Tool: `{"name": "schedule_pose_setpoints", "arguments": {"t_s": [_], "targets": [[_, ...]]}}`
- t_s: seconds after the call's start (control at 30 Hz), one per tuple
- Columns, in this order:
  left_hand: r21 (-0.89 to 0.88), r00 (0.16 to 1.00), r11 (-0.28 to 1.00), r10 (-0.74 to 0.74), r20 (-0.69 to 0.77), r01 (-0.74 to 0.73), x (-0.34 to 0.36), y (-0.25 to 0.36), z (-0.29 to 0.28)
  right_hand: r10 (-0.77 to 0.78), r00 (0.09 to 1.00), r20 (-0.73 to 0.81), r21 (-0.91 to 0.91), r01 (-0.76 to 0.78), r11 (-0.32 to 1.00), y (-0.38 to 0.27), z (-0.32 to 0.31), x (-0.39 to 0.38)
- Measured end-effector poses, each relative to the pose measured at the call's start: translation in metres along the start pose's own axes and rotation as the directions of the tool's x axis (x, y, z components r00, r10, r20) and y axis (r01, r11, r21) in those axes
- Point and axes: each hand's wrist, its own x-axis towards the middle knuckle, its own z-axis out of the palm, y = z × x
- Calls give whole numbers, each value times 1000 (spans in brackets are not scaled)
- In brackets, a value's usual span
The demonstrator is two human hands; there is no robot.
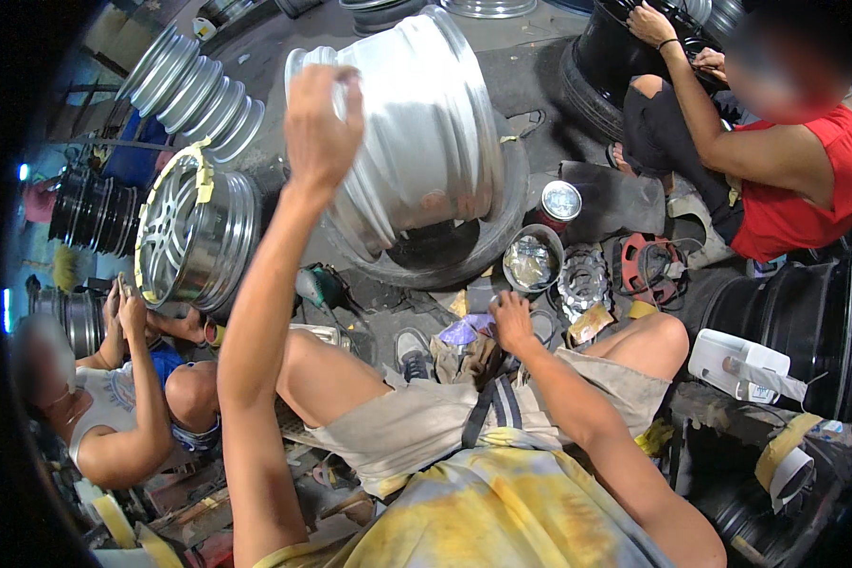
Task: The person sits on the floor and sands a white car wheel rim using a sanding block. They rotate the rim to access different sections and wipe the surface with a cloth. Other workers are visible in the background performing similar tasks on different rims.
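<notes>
A large silver wheel rim [421, 123] lies on its side on a black tire [435, 275] in front of me. My left hand [320, 133] is raised at the rim's left edge, fingers bent away and thumb apart. Its fingertips are blurred, and whether it holds anything is hidden. My right hand [513, 322] is low between my knees, its fingers loosely apart, just below an open can [533, 258] with a crumpled shiny lining. Beside that hand lie a purple cloth [466, 328] and a brown rag [478, 358].
A lidded can [560, 202], a foil-wrapped piece [584, 279] and a red tool [648, 268] sit right of the open can. A taped rim [199, 237] stands left, near a green power tool [322, 287]. People sit at left and right. A white container [738, 366] is at right.
</notes>
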Motion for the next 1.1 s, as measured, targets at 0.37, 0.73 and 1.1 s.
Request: {"name": "schedule_pose_setpoints", "arguments": {"t_s": [0.37, 0.73, 1.1], "targets": [[-146, 243, 923, 59, 968, 356, -180, 106, -11, -246, 954, 174, 113, 229, 967, -55, 70, -2], [51, -301, 990, -10, 954, 129, -356, 95, 69, -38, 944, 327, 482, -132, 866, -12, 45, 48], [298, 127, 881, -364, 923, 367, -424, 110, 89, -16, 959, 281, 367, -93, 925, -5, 77, -6]]}}
